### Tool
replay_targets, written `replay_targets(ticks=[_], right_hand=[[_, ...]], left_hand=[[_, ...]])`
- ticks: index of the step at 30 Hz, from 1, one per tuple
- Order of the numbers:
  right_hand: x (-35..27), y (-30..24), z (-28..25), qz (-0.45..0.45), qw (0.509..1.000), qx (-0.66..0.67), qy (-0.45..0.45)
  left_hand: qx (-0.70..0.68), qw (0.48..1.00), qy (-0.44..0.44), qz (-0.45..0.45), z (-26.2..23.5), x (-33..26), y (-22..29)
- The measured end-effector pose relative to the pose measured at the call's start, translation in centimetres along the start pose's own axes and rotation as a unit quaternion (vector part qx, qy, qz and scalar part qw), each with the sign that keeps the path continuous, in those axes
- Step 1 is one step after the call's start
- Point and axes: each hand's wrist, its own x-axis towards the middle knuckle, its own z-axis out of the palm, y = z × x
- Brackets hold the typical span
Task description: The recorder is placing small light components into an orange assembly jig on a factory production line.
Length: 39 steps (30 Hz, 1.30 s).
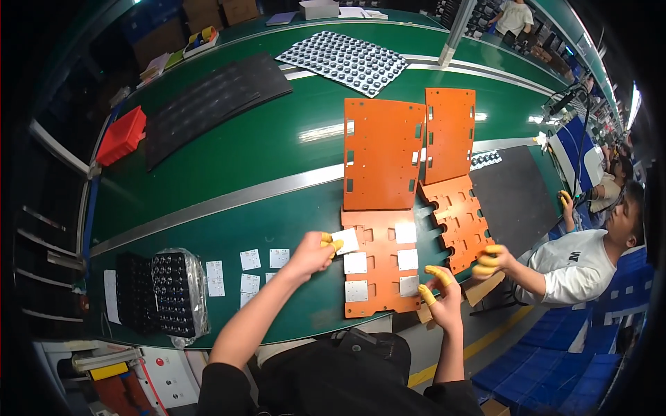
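Between the yellow-covered fingertips of my left hand (pixel 312 254) is a thin white square plate (pixel 347 240), over the upper left of an orange fixture base (pixel 380 303). Several similar square plates, such as a silvery one (pixel 356 291) at lower left, lie in two columns on that base. My right hand (pixel 445 302), also with yellow finger covers, is open beside the base's lower right corner, fingers apart and holding nothing. A flat orange panel with slots (pixel 383 156) extends from the base's far edge. More white plates (pixel 216 279) lie on the green table to the left.
A black tray of round parts in clear plastic (pixel 179 284) sits left. At right, a co-worker's hand (pixel 491 263) is by a second orange fixture (pixel 458 215). Farther off are a sheet of round parts (pixel 343 61), black sheets (pixel 215 100) and a red bin (pixel 123 136).
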Motion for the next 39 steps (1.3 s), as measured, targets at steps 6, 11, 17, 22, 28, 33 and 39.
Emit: replay_targets(ticks=[6,11,17,22,28,33,39], right_hand=[[-1.8,0.9,-0.4,0.016,0.999,-0.025,0.016],[-2.6,1.7,-1.2,0.071,0.997,-0.016,0.037],[-1.5,1.4,-0.9,0.053,0.996,-0.050,0.041],[2.5,1.2,0.3,-0.003,0.996,-0.082,0.037],[16.4,-5.1,1.6,0.119,0.978,0.170,0.021],[22.2,-4.1,2.2,0.143,0.953,0.266,-0.036],[9.8,-4.4,0.2,0.110,0.883,0.456,0.001]], left_hand=[[0.099,0.995,-0.015,-0.025,-0.4,3.1,1.3],[0.141,0.989,-0.020,-0.052,0.6,4.7,0.9],[0.127,0.990,-0.005,-0.062,1.5,3.8,1.4],[0.089,0.994,0.003,-0.055,1.4,3.7,0.2],[0.171,0.979,0.104,0.024,1.5,3.6,-1.0],[0.374,0.904,0.175,0.115,1.5,0.3,2.0],[0.303,0.881,0.225,0.287,-2.6,-6.0,-1.3]])
